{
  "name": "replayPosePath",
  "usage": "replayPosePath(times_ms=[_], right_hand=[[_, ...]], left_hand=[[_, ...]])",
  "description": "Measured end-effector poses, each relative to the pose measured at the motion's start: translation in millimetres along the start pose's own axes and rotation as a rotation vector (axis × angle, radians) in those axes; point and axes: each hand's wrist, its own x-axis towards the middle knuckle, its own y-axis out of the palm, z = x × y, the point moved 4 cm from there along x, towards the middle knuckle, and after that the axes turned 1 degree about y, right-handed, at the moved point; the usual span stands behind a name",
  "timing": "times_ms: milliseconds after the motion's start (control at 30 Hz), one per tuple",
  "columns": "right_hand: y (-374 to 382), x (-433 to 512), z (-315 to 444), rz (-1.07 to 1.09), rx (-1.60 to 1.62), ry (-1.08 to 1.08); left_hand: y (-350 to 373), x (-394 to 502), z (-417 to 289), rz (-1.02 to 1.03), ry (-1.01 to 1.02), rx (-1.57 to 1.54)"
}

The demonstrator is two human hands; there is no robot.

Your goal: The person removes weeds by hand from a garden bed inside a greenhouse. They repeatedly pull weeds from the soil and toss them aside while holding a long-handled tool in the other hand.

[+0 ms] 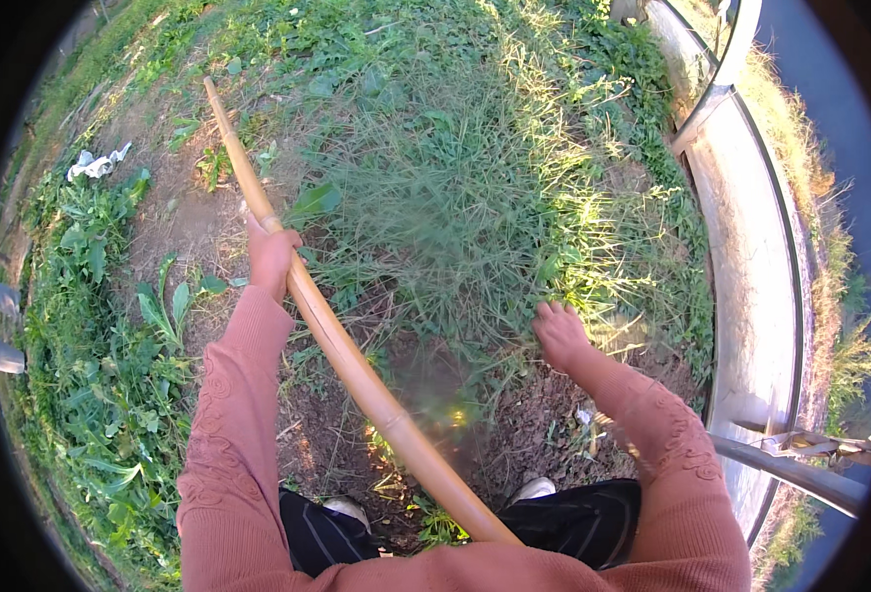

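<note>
My left hand (272, 255) is wrapped around a long bamboo pole (346, 362). The pole slants from its thin tip at the upper left down to my waist, where its thick end passes out of sight behind my sweater. Low over the weeds, to the right of the pole, is my right hand (559, 334), back upward. Its fingertips meet the grass (480, 244), and whether they hold any stems is hidden. Dark loose soil (528, 418) shows between the grass and my shoes (535, 489).
A low pale wall (750, 259) with curved metal framing (720, 89) runs along the right. A metal pipe (790, 470) juts in at lower right. Leafy weeds (109, 414) cover the left side. White scrap (98, 163) lies at upper left.
</note>
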Motion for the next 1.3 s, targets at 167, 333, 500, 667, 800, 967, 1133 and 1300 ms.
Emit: replayPosePath(times_ms=[167, 333, 500, 667, 800, 967, 1133, 1300], right_hand=[[-7, 106, -11, -0.171, 0.383, 0.061], [-15, 152, -22, 0.043, 0.480, 0.248], [-16, 149, -25, 0.044, 0.219, 0.211], [1, 170, -22, 0.080, 0.247, 0.263], [6, 178, -18, 0.054, 0.207, 0.149], [15, 152, -19, -0.077, 0.380, 0.122], [19, 167, -17, -0.047, 0.321, 0.123], [12, 151, 9, 0.059, 0.313, 0.198]], left_hand=[[8, 0, -2, -0.020, -0.023, 0.034], [16, 3, -3, -0.009, -0.061, 0.045], [21, 10, -1, -0.014, -0.052, 0.052], [18, 11, 1, -0.018, -0.038, 0.092], [15, 13, 1, -0.037, -0.083, 0.091], [14, 13, 7, -0.030, -0.062, 0.040], [12, 13, 6, -0.018, -0.029, -0.010], [9, 15, 9, -0.057, -0.033, 0.052]])
